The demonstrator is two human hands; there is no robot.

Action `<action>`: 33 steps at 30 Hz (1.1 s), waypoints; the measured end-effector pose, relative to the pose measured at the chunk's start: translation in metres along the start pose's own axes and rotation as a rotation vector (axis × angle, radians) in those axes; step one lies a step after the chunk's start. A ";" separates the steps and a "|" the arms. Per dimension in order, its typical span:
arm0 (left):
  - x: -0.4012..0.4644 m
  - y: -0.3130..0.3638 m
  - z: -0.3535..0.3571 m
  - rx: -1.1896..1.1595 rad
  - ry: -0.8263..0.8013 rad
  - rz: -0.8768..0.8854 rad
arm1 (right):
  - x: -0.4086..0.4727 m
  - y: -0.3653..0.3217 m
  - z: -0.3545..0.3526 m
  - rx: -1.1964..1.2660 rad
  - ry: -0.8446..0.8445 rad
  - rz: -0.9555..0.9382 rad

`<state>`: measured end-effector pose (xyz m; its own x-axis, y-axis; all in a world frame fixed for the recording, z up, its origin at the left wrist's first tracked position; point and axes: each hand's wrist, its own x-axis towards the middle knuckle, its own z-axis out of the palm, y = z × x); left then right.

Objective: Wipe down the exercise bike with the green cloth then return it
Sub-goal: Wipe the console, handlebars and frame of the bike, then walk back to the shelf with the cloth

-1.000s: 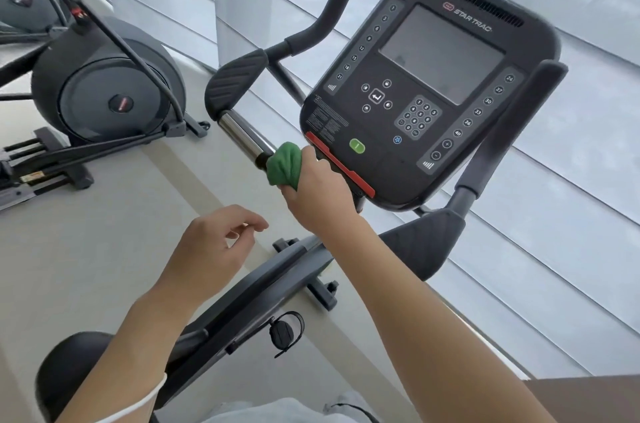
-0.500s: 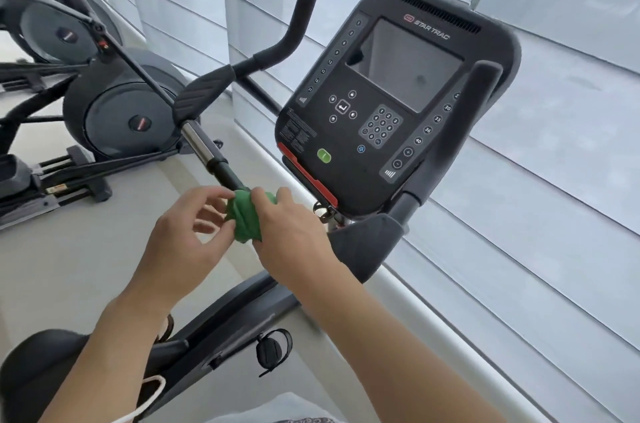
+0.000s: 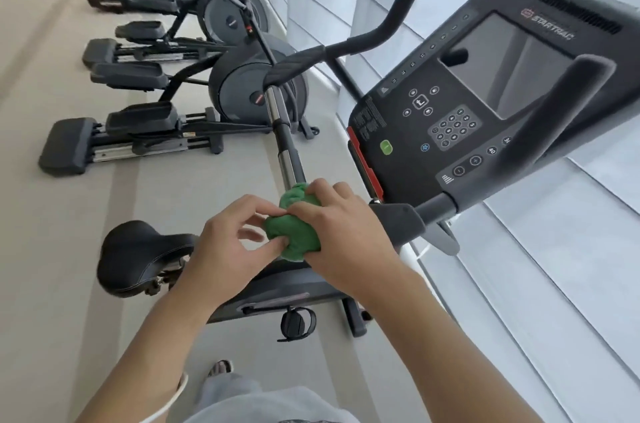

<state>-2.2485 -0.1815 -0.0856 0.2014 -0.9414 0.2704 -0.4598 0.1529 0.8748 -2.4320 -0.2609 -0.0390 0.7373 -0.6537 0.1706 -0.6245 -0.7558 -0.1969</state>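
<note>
The green cloth [image 3: 292, 230] is bunched into a ball in front of me, just below the lower end of the exercise bike's left handlebar [image 3: 285, 149]. My right hand [image 3: 341, 239] grips the cloth from the right, fingers curled over its top. My left hand [image 3: 230, 246] pinches the cloth's left side with thumb and fingertips. The bike's dark console [image 3: 460, 111] with screen and keypad rises to the right, and its black saddle [image 3: 138, 256] sits at lower left. The right handlebar [image 3: 540, 135] crosses in front of the console.
Elliptical trainers [image 3: 166, 118] stand in a row on the beige floor to the left and behind. A wall of white window blinds [image 3: 554, 284] runs along the right. The bike's frame and a pedal [image 3: 298, 322] lie below my hands. My foot [image 3: 221, 369] shows near the bottom.
My right hand brought the cloth off the handlebar toward me, and my left hand came up and took hold of it. The view swung left and down, revealing the saddle.
</note>
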 end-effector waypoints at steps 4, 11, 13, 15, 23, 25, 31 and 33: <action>-0.011 0.024 0.032 -0.016 0.035 0.067 | -0.034 0.019 -0.013 0.039 0.064 -0.008; -0.010 0.041 0.061 -0.040 0.088 0.160 | -0.057 0.034 -0.030 0.076 0.112 -0.014; -0.008 0.048 0.071 -0.028 0.083 0.195 | -0.065 0.039 -0.033 0.091 0.161 0.010; -0.008 0.055 0.080 -0.014 0.084 0.230 | -0.074 0.042 -0.036 0.103 0.216 0.030; -0.032 0.039 0.044 0.047 -0.121 0.315 | -0.103 0.017 -0.018 0.084 0.348 0.206; -0.036 0.028 0.024 0.074 -0.109 0.279 | -0.099 -0.001 -0.003 0.069 0.347 0.215; -0.059 -0.001 -0.033 0.080 -0.059 0.131 | -0.080 -0.059 0.045 0.168 0.242 0.163; -0.076 -0.006 -0.045 0.063 -0.071 0.105 | -0.080 -0.071 0.054 0.227 0.207 0.166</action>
<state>-2.2218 -0.0978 -0.0933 0.0888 -0.9403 0.3284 -0.5293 0.2348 0.8153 -2.4326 -0.1525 -0.0911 0.5485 -0.7782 0.3060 -0.6411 -0.6263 -0.4435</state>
